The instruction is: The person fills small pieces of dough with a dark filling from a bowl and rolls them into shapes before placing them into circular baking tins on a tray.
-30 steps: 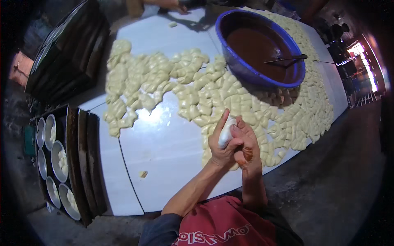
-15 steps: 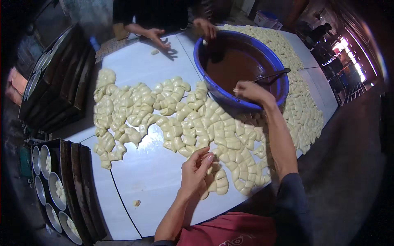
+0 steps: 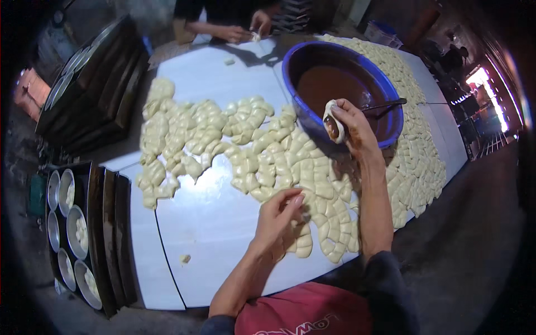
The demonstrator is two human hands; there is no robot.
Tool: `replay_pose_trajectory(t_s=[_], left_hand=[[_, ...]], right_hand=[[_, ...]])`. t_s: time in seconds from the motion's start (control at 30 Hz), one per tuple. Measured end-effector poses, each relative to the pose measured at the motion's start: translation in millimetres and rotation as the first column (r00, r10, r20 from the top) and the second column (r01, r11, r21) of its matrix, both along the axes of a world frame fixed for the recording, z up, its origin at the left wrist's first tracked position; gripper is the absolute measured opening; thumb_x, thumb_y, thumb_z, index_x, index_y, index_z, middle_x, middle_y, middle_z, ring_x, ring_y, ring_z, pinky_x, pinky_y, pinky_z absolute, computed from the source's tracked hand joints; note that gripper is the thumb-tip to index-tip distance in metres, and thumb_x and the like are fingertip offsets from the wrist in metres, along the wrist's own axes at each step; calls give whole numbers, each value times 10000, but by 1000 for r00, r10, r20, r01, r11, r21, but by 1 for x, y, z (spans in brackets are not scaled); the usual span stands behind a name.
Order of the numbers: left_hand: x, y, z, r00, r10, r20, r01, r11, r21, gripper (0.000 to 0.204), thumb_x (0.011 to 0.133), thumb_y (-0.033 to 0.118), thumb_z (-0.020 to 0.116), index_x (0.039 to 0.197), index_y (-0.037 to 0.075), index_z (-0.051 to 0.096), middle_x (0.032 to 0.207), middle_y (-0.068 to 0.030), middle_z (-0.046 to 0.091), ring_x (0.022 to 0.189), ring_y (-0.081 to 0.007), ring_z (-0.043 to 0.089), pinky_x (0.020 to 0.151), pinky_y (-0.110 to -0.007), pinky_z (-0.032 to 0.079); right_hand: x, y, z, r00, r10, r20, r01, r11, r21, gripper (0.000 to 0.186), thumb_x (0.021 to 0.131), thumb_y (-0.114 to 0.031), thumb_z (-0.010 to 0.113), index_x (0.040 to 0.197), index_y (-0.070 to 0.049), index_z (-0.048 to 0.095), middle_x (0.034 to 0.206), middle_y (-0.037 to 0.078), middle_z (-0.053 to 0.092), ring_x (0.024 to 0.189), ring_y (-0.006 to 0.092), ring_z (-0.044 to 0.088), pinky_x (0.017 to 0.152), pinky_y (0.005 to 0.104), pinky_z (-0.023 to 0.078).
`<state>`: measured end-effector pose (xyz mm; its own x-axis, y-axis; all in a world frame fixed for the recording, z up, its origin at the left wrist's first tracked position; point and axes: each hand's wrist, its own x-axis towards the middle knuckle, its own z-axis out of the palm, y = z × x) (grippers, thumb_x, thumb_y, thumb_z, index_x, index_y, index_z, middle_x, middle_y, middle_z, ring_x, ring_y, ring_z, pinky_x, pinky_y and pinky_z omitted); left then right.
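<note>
My right hand (image 3: pixel 357 127) is over the near rim of the blue basin (image 3: pixel 286 72). It pinches a flattened piece of pale dough (image 3: pixel 333 120) with brown paste on its face. Brown filling (image 3: pixel 321 84) lies in the basin, where a dark-handled utensil (image 3: pixel 385 104) rests against the right side. Nearer to me, my left hand (image 3: pixel 279 215) is just above the sheet of dough pieces (image 3: pixel 279 162). Its fingers are curled toward the thumb, and what they may hold is hidden.
Across the white table (image 3: pixel 206 240), a co-worker's hands (image 3: pixel 248 32) pinch a small pale piece. A dough scrap (image 3: pixel 185 258) lies near the front. Dark trays with round tins (image 3: pixel 77 231) stand at the left, below stacked trays (image 3: pixel 95 84). More dough pieces (image 3: pixel 413 151) cover the right side.
My right hand has turned at the basin, and the dough with brown paste now shows in it. The co-worker's spread hands have come together on a small piece. My left hand has barely moved.
</note>
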<state>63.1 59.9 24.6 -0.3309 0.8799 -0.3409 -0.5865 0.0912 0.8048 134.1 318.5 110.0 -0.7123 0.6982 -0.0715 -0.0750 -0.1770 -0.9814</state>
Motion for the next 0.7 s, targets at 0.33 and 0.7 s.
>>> replay_pose_trajectory(t_s=[0.33, 0.7], left_hand=[[-30, -43, -9, 901, 202, 383, -261, 959, 110, 319, 997, 315, 595, 1179, 53, 605, 1059, -62, 693, 942, -167, 666, 818, -265, 529], [-69, -121, -34, 829, 518, -214, -529, 849, 4, 341, 917, 128, 719, 1196, -62, 673, 1129, -134, 693, 949, -155, 674, 797, -251, 548]], right_hand=[[-13, -168, -77, 971, 95, -219, -182, 887, -424, 253, 933, -43, 611, 1174, -43, 533, 1068, 127, 673, 937, 194, 691, 817, 333, 594], [-55, -289, -104, 972, -107, 210, -112, 575, 811, 337, 866, -13, 695, 1201, -22, 660, 1294, 176, 563, 986, 263, 671, 807, 329, 561]])
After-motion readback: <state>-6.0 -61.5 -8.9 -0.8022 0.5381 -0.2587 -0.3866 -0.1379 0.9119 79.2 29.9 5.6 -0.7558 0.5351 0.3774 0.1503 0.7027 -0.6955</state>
